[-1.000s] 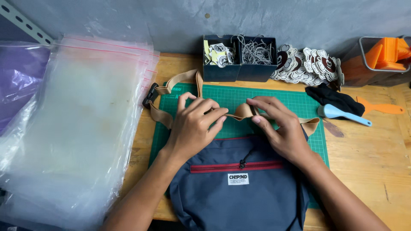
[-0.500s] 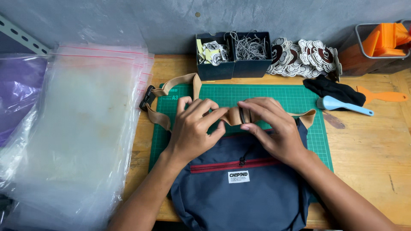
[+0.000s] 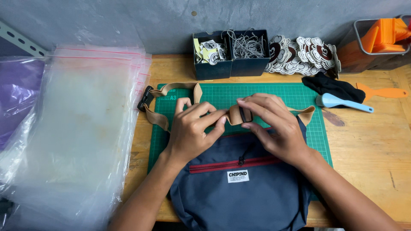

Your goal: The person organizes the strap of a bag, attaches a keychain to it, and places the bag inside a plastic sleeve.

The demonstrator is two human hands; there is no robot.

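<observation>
The left hand [image 3: 192,128] and the right hand [image 3: 274,124] meet over the middle of a green mat [image 3: 265,92] on a wooden table [image 3: 368,145]. Both pinch a folded stretch of tan strap [image 3: 234,114]: the left thumb and forefinger grip its left end, the right fingers curl over its right end, where a dark slider sits on the strap. The strap runs on to the left in a loop across the mat's upper left corner, ending at a black buckle [image 3: 145,98] just off the mat's edge; to the right it shows again beside the right hand. Below the hands lies a navy bag [image 3: 239,196] with a red zip band and a small white label, its top edge on the mat, its lower part reaching the table's near edge

Left of the mat lies a stack of clear bags [image 3: 72,137]. Behind the mat stand 2 dark boxes [image 3: 231,64], 1 with tags, 1 with ball chains, and a heap of round patches [image 3: 304,53]. To the right lie a black cloth [image 3: 334,87], a blue brush [image 3: 342,102] and an orange scraper [image 3: 383,92]
</observation>
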